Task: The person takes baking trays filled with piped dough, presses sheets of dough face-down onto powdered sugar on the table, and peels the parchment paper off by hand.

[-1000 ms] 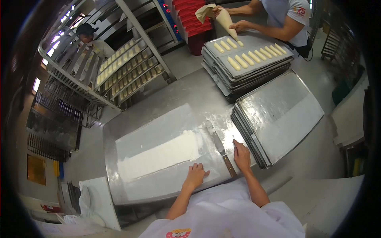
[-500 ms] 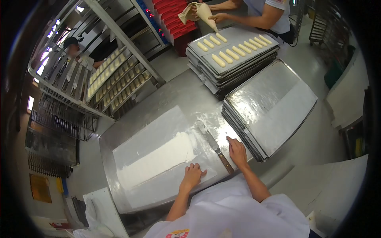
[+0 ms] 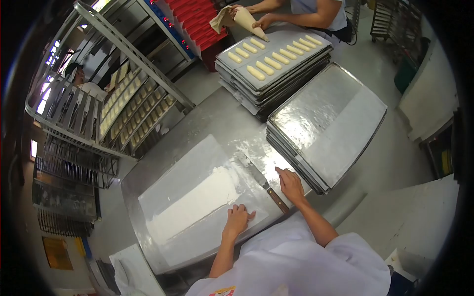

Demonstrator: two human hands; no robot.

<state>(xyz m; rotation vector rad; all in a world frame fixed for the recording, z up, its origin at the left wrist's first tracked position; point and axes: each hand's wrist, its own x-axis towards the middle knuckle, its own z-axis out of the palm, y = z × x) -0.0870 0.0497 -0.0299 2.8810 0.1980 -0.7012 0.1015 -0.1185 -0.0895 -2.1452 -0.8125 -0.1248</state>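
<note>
My left hand (image 3: 238, 219) rests with its fingers apart on the lower right part of a paper sheet (image 3: 197, 153). A long white layer (image 3: 195, 204) is spread over that sheet, just left of the hand. Beside the paper lies a spatula (image 3: 264, 182) with a wooden handle, and nothing grips it. My right hand (image 3: 290, 185) is on the metal table (image 3: 192, 123) to the right of the spatula, fingers apart and holding nothing. Close to it stands a stack of metal trays (image 3: 316, 133).
A co-worker's hands (image 3: 253, 18) hold a piping bag (image 3: 244, 20) over another tray stack (image 3: 281, 53) bearing several piped strips. A rack (image 3: 143, 54) of filled trays stands upper left, with another person (image 3: 86, 81) behind it. Red crates (image 3: 190, 22) stand at the top.
The view has shifted, moving the trays left and up. The other worker's piping bag has moved on from the latest strip. My hands stay in nearly the same places on the table.
</note>
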